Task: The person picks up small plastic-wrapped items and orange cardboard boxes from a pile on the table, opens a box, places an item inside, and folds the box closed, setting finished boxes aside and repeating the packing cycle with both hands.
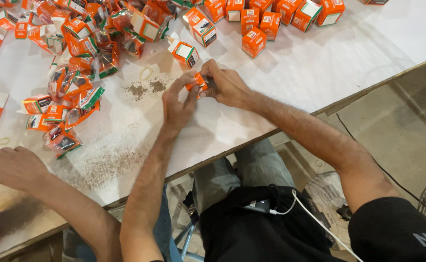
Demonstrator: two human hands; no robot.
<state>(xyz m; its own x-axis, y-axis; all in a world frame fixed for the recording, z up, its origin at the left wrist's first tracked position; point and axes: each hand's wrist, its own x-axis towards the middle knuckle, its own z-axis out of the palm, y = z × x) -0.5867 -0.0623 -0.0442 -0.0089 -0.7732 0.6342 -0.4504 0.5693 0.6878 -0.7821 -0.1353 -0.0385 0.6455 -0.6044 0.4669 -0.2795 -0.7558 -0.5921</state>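
Both hands' grip on small orange packet (197, 85)

Illumination is bright and even, apparently from overhead. The white desk (290, 82) reflects strongly toward the far right, where its surface is close to washed out. Shadows are soft: faint grey patches lie beside the orange boxes (254, 42) and under both hands. The clear wrappers (72, 104) at the left show small specular glints. The near-left corner is darker. Focus is sharp at centre; desk edges bow slightly from wide-angle distortion.
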